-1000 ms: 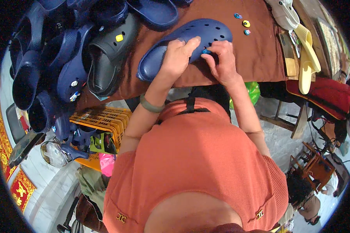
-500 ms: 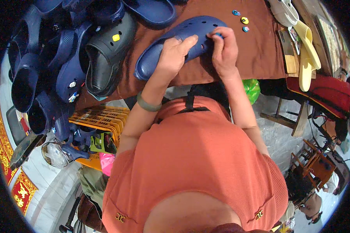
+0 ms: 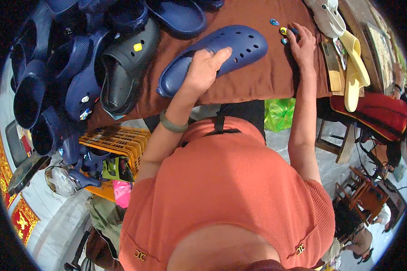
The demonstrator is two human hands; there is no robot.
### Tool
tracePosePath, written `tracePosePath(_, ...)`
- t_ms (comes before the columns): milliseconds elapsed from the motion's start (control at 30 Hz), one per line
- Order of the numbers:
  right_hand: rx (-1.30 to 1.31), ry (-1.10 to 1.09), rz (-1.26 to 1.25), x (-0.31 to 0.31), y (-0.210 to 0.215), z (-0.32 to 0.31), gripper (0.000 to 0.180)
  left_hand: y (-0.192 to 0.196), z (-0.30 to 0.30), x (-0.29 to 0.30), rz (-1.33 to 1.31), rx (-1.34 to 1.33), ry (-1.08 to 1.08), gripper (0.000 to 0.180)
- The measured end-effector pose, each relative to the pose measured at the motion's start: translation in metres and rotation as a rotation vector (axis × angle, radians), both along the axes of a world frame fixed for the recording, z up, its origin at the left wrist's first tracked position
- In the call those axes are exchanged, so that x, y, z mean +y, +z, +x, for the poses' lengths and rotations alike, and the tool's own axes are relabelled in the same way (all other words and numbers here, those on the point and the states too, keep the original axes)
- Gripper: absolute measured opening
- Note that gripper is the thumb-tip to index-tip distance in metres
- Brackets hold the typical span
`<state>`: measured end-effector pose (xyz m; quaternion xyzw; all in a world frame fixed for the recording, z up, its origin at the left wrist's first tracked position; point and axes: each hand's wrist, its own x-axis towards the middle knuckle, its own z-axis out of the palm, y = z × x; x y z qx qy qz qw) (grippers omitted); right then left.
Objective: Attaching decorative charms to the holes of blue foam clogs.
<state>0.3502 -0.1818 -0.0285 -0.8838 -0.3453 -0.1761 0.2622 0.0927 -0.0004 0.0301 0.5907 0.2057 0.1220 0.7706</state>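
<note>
A blue clog [image 3: 242, 40] with round vent holes lies slanted over the brown cloth [image 3: 262, 81], its toe to the upper right. My left hand [image 3: 204, 67] grips it at the foot opening, thumb on top and the other fingers mostly hidden. To the right, my right hand [image 3: 304, 43] is low over the cloth with bent fingers, a small blue shoe charm [image 3: 295, 31] showing between thumb and fingers. Close beside those fingertips lie a yellow charm [image 3: 283, 30] and a blue one [image 3: 284, 41]. Another blue charm [image 3: 274, 21] sits slightly farther off.
A black clog [image 3: 126, 67] bearing a yellow charm stands left of the blue one, beside a heap of dark blue clogs [image 3: 31, 95]. At the right edge are a white clog [image 3: 328, 18] and a pale yellow slipper [image 3: 357, 72]. An orange crate [image 3: 117, 140] stands below left.
My right hand has left the clog's toe and moved right to the charms, carrying the small blue charm. My left hand keeps its grip on the clog.
</note>
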Motion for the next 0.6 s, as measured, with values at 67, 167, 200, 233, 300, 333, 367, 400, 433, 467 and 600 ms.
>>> tracePosePath(67,-0.072,0.017,-0.004,0.005,-0.002,-0.003,0.029,-0.003,-0.001,0.003,-0.005,0.024,-0.014,0.026)
tracePosePath(167,-0.259,0.008,-0.141,0.009,-0.001,-0.012,0.024,-0.004,-0.001,0.005,0.02,0.051,-0.057,0.025)
tracePosePath(200,-0.261,0.007,-0.142,0.01,0.001,-0.013,0.024,-0.003,-0.001,0.004,0.027,0.048,-0.035,0.025)
tracePosePath(233,-0.241,0.057,-0.094,0.011,0.003,-0.015,0.022,-0.002,0.0,0.002,0.024,0.08,-0.011,0.025)
tracePosePath(300,-0.224,0.11,-0.047,0.013,0.01,-0.019,0.021,0.001,0.001,-0.001,-0.033,-0.009,-0.001,0.024)
tracePosePath(333,-0.227,0.126,-0.025,0.014,0.013,-0.021,0.019,0.003,0.001,-0.002,-0.101,-0.081,0.003,0.024)
tracePosePath(367,-0.206,0.132,-0.008,0.015,0.018,-0.025,0.017,0.005,0.001,-0.003,-0.098,-0.065,0.013,0.024)
tracePosePath(400,-0.231,0.147,-0.004,0.015,0.023,-0.03,0.017,0.006,0.0,-0.003,-0.088,-0.052,0.008,0.024)
tracePosePath(433,-0.05,0.189,0.132,0.016,0.028,-0.035,0.015,0.007,-0.001,-0.002,-0.083,-0.057,0.0,0.023)
tracePosePath(467,0.145,0.226,0.276,0.019,0.033,-0.04,0.013,0.007,-0.001,-0.001,-0.077,-0.041,0.011,0.023)
tracePosePath(600,0.437,0.356,0.517,0.039,0.042,-0.074,0.01,0.003,-0.002,0.002,0.034,0.028,-0.036,0.027)
